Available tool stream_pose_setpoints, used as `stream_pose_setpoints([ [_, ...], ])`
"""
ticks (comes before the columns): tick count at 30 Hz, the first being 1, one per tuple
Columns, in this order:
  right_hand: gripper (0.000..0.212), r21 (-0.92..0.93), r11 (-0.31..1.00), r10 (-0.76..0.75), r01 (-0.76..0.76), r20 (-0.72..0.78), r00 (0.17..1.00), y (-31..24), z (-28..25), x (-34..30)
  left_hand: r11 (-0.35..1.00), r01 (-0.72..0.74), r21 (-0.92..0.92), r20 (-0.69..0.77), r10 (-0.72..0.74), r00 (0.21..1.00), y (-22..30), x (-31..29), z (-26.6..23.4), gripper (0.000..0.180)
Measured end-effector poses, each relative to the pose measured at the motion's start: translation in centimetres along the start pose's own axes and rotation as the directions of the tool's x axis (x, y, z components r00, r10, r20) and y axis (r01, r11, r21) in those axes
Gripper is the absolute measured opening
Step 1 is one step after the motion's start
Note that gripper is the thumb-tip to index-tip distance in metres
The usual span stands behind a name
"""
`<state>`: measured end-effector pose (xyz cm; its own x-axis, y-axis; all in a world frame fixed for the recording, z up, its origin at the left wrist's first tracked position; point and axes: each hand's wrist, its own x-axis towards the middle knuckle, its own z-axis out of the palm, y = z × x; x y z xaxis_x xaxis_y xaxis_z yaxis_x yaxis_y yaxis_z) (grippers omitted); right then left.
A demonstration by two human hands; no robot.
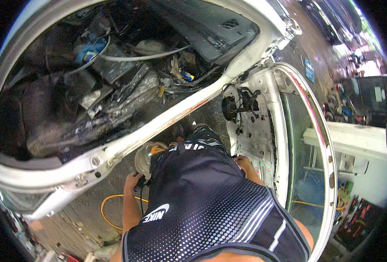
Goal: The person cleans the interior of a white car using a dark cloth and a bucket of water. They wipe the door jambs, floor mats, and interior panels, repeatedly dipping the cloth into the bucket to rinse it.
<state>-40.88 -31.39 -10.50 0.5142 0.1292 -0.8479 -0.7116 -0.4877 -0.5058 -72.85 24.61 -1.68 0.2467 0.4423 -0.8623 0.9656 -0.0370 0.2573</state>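
Low at the centre left, my left hand [132, 180] is closed around a black handle-like thing [139, 181] with a dark cord hanging from it. Just above that hand sits a round pale disc-shaped thing [143, 160], partly hidden by my dark clothing; its kind is unclear. My right hand [244, 164] has its fingers curled beside the inner side of an open white car door [256, 135]. Something small and dark shows at those fingertips, too small to name. The door's panel is stripped, with a black speaker-like part [229, 108] and loose wiring [249, 100].
The white car body's sill [176, 111] runs diagonally ahead, before a stripped interior with loose parts and a pale hose [145, 56]. A yellow hose [104, 209] loops on the floor at left. Beyond the door window frame [331, 174] stands a white bench [355, 142].
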Motion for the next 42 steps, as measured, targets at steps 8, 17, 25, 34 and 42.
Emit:
stream_pose_setpoints([
  [8, 0.035, -0.388, 0.887, -0.256, 0.249, 0.035, 0.966, -6.1, -2.0, 3.6, 0.982, -0.042, -0.183, 0.0, 0.043, 0.999, -11.9, 0.8, 8.8, 0.046],
  [17, 0.028, -0.143, 0.944, -0.288, 0.299, 0.094, 0.953, -5.8, 3.6, -1.8, 0.998, -0.034, -0.056, -0.213, 0.021, 0.977, -16.2, -11.0, 13.5, 0.034],
  [25, 0.033, -0.125, 0.988, -0.073, 0.091, 0.146, 0.987, -3.2, 6.7, -7.8, 0.723, -0.234, -0.65, -0.474, -0.145, 0.868, -18.6, -15.4, 14.2, 0.031],
  [34, 0.02, -0.085, 0.984, -0.096, 0.157, 0.488, 0.868, -11.6, 23.8, -13.4, 0.463, -0.4, -0.791, -0.395, 0.113, 0.912, -8.6, -14.1, 10.0, 0.037],
  [42, 0.026, 0.075, 0.995, 0.037, -0.071, 0.385, 0.922, -4.0, 39.9, -8.9, 0.264, -0.172, -0.949, -0.047, 0.421, 0.906, -5.8, -6.8, 13.2, 0.062],
])
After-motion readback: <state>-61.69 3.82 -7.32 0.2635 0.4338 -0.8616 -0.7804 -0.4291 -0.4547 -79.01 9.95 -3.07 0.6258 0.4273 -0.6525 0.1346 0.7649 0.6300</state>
